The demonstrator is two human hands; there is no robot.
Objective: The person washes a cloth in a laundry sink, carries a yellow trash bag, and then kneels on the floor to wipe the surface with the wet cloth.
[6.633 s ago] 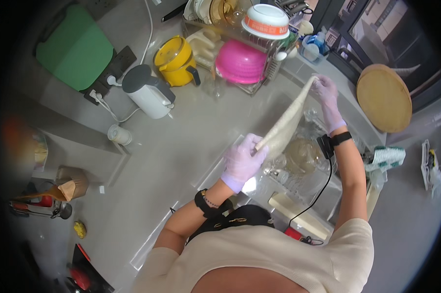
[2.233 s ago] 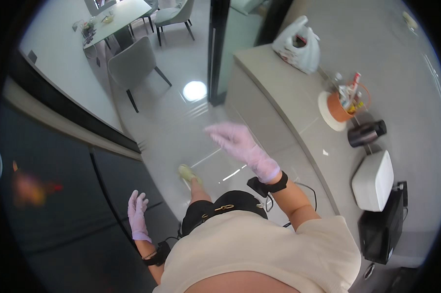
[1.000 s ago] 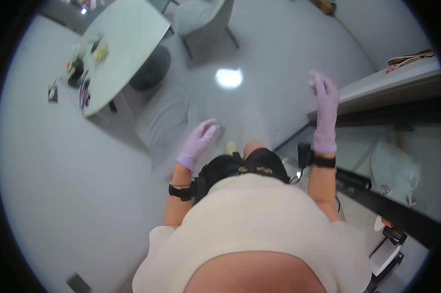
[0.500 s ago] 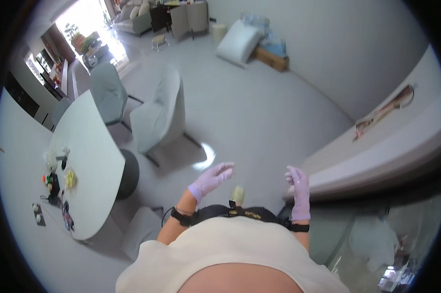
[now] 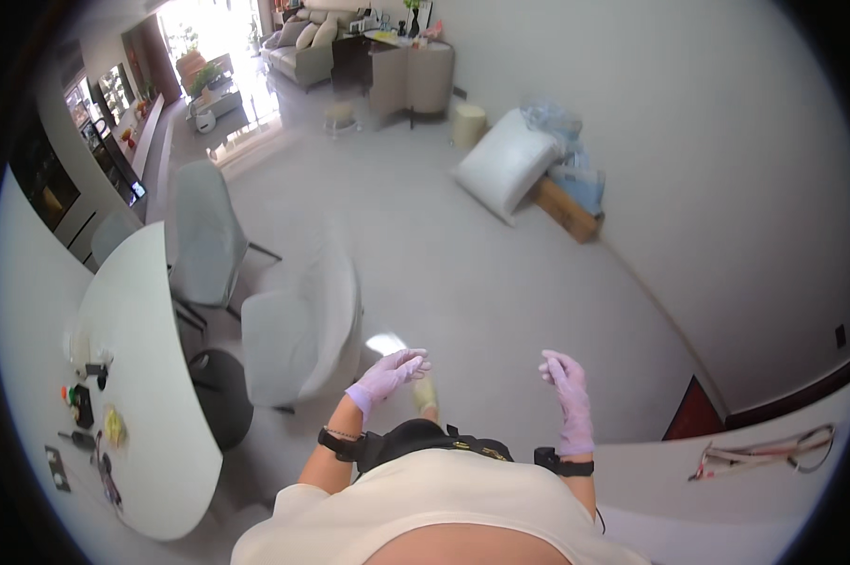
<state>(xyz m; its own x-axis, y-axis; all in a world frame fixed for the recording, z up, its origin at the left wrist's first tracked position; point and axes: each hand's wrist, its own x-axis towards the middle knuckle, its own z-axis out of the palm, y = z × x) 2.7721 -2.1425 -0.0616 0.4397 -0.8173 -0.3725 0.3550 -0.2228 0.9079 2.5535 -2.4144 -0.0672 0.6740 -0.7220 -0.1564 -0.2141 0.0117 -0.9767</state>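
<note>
My left hand [image 5: 387, 379] wears a thin lilac glove and is held out in front of my waist, its fingers loosely stretched and holding nothing. Opposite it, my right hand [image 5: 568, 394], in a matching glove, is raised with loosely bent fingers and is likewise free of any object. A wide gap of floor separates the two hands, and neither touches anything. The light grey chair [image 5: 298, 344] is nearest to my left hand, standing beyond it to the left.
On the left is a white table [image 5: 152, 377] with small items, beside another grey chair [image 5: 203, 235]. A white sack [image 5: 510, 165] and a brown cardboard box [image 5: 564, 211] lie against the right wall. Straps lie on a pale surface [image 5: 651, 476] at the lower right.
My view has advanced and turned: the sack and box appear closer and lower, and the pale surface with the straps has slid down toward the lower right. Both hands stay raised and hold nothing.
</note>
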